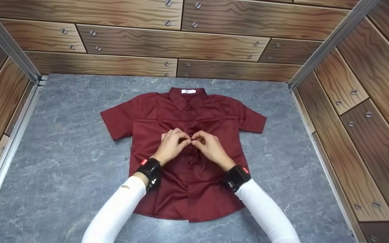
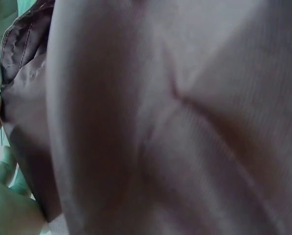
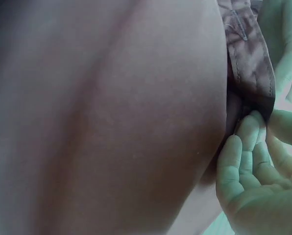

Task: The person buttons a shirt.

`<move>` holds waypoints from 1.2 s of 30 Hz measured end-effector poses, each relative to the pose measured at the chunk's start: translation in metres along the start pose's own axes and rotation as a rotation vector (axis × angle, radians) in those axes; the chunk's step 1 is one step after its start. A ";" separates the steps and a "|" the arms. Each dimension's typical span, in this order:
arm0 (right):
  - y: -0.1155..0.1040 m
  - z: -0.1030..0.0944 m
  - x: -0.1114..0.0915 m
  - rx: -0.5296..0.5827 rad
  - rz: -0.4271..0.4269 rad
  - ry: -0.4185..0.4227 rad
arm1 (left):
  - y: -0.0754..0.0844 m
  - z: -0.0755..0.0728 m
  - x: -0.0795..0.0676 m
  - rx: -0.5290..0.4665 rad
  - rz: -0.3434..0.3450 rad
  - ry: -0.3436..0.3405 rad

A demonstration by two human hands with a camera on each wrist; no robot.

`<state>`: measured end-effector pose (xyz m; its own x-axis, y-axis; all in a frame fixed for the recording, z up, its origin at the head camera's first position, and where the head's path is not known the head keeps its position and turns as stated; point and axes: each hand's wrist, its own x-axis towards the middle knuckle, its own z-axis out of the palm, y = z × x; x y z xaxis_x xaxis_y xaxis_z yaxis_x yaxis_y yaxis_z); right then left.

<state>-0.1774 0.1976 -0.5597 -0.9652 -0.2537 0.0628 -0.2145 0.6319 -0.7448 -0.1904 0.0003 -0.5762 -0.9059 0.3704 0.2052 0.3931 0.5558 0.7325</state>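
A dark red short-sleeved button-up shirt [image 1: 162,199] lies front side up, its collar [image 1: 177,98] at the far end. Over the middle of the front, my left hand [image 1: 171,145] pinches the button placket between thumb and fingertips. My right hand [image 1: 212,147] pinches the same spot from the other side, and the fingertips of both hands nearly meet. In the right wrist view, a stitched buttonhole shows on the raised placket edge [image 3: 249,54], with curled fingers below it. Loose shirt fabric [image 2: 185,156] fills most of the left wrist view. The button between the fingertips is hidden.
The shirt lies on a grey marbled tabletop [image 1: 69,145]. Wood-patterned panels [image 1: 133,40] stand behind and on both sides, with metal rails [image 1: 8,44] at the corners. Black bands with cameras [image 1: 236,178] sit on both wrists, below white sleeves [image 1: 115,212].
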 end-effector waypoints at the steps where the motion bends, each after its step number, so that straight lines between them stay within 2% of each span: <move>1: 0.000 0.000 0.000 0.003 0.006 -0.001 | 0.000 0.000 0.000 -0.002 0.003 -0.005; 8: 0.001 -0.004 0.001 0.042 0.029 -0.033 | 0.000 -0.001 0.000 -0.012 0.023 -0.034; 18: 0.004 -0.007 0.000 0.062 0.039 -0.012 | 0.001 0.002 -0.001 0.001 -0.016 0.003; 23: 0.005 -0.011 -0.003 0.059 0.100 0.007 | 0.000 0.003 0.000 0.004 -0.041 0.000; 30: 0.009 -0.013 -0.002 -0.022 0.180 0.005 | 0.001 0.002 0.000 0.002 -0.046 -0.017; 36: 0.009 -0.012 -0.002 0.045 0.149 -0.017 | 0.004 0.004 0.000 0.010 -0.058 -0.031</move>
<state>-0.1793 0.2123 -0.5585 -0.9831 -0.1724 -0.0619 -0.0617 0.6297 -0.7744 -0.1888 0.0052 -0.5760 -0.9219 0.3602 0.1425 0.3421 0.5845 0.7358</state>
